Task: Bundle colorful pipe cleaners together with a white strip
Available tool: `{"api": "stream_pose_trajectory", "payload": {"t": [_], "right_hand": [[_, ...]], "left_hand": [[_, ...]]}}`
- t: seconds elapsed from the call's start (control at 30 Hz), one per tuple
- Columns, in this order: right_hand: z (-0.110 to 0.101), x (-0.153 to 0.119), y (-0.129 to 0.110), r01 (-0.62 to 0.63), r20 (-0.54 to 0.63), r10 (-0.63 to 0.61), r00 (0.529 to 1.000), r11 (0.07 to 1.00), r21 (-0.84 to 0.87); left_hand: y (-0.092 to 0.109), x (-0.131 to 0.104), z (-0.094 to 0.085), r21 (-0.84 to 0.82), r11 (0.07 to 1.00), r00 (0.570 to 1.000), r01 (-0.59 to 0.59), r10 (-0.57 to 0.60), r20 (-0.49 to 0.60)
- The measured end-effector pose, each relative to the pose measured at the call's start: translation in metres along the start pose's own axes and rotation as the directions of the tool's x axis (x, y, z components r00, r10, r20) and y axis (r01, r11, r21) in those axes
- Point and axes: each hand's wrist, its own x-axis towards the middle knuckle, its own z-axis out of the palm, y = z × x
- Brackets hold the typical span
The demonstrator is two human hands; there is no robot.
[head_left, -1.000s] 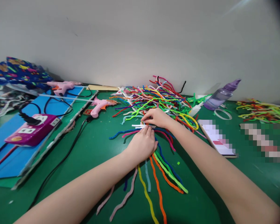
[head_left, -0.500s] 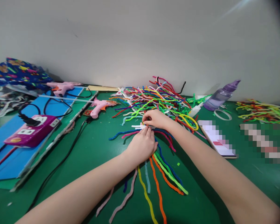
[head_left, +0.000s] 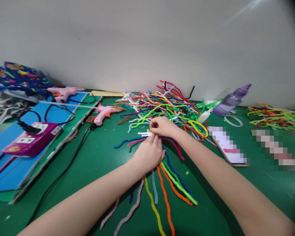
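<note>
Wavy pipe cleaners in several colours fan toward me across the green table from under my left hand. That hand is closed over their gathered upper part and presses it to the table. Just beyond its fingertips, my right hand is bent in a pinch; what lies between thumb and finger is too small to make out. Short white strips stick out to the left beside the fingertips. Blue and pink pipe cleaners run crosswise beneath the hands. The spot where everything meets is hidden.
A large heap of pipe cleaners lies behind my hands, with yellow-handled scissors at its right. Pink glue guns and a purple power strip with cords are leftward. A phone and purple bottle are rightward.
The whole view has shifted slightly. Both hands keep nearly the same place and pose, the right one's fingers moving only a little by the white strips.
</note>
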Motion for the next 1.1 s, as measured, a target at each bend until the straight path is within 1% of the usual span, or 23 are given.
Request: {"api": "stream_pose_trajectory", "payload": {"t": [0.17,0.27,0.4,0.63,0.73,0.83,0.9,1.0,1.1], "right_hand": [[-0.004,0.001,0.001,-0.028,0.002,0.028,1.000,0.996,0.081],[-0.008,0.003,0.002,0.012,0.015,-0.013,1.000,0.998,0.060],[-0.011,0.006,0.000,0.059,0.097,-0.062,0.993,0.998,0.028],[-0.015,0.010,0.000,0.011,0.175,-0.036,0.984,0.990,0.139],[-0.019,0.011,0.001,-0.015,0.202,-0.016,0.979,0.988,0.153],[-0.022,0.012,0.000,-0.022,0.231,-0.016,0.973,0.987,0.159],[-0.021,0.012,-0.002,-0.012,0.218,-0.017,0.976,0.991,0.133],[-0.016,0.010,-0.004,0.024,0.152,-0.033,0.988,0.998,0.060],[-0.010,0.008,-0.004,0.056,0.102,-0.058,0.993,0.998,0.024]], "left_hand": [[0.000,0.000,-0.001,0.000,1.000,1.000,-0.009,0.009,0.024],[0.000,0.000,-0.002,-0.004,1.000,1.000,0.001,-0.001,0.031],[0.001,0.001,-0.003,-0.010,1.000,1.000,0.010,-0.010,0.012],[0.001,0.001,-0.003,-0.021,1.000,1.000,0.015,-0.016,-0.009],[0.001,0.000,-0.003,-0.026,0.999,1.000,0.021,-0.021,-0.014],[0.002,0.001,-0.003,-0.037,0.999,1.000,0.023,-0.023,0.006],[0.002,0.001,-0.003,-0.040,0.999,0.999,0.025,-0.024,0.023],[0.001,0.002,-0.003,-0.042,0.999,0.999,0.028,-0.027,0.042],[0.001,0.002,-0.002,-0.036,0.999,0.999,0.022,-0.021,0.033]]}}
